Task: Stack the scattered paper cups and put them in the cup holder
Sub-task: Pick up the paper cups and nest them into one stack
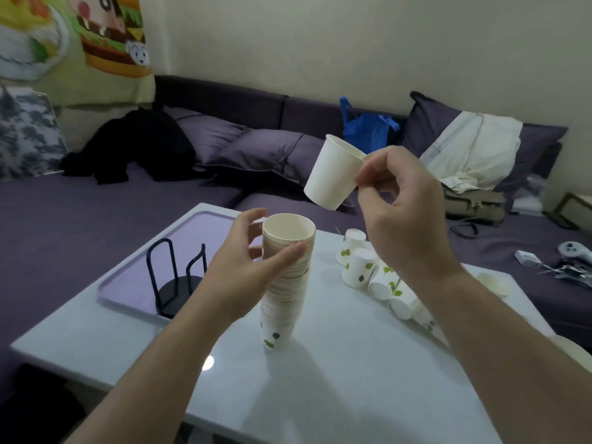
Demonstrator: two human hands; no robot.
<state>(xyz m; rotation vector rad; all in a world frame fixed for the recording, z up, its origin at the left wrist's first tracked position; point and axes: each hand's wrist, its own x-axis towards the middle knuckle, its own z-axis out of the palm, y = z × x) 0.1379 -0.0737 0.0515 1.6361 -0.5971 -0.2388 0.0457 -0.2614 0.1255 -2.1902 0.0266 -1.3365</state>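
Pinching a plain paper cup (333, 173), right hand (398, 200); no legible writing

Cup stack (286, 283): tall column of nested white paper cups, mouths up, standing on its base and leaning slightly; green leaf prints show on the bottom cup; gripped near the top.
Single cup (333, 173): plain white on the side seen, held in the air above and to the right of the stack, tilted, pinched at the rim.
Loose cups (371, 270): white with green leaves, in a ragged row right of the stack, some mouth down, some lying on their sides, touching one another.
Cup holder (176, 277): black wire uprights on a round black base, empty, standing left of the stack.
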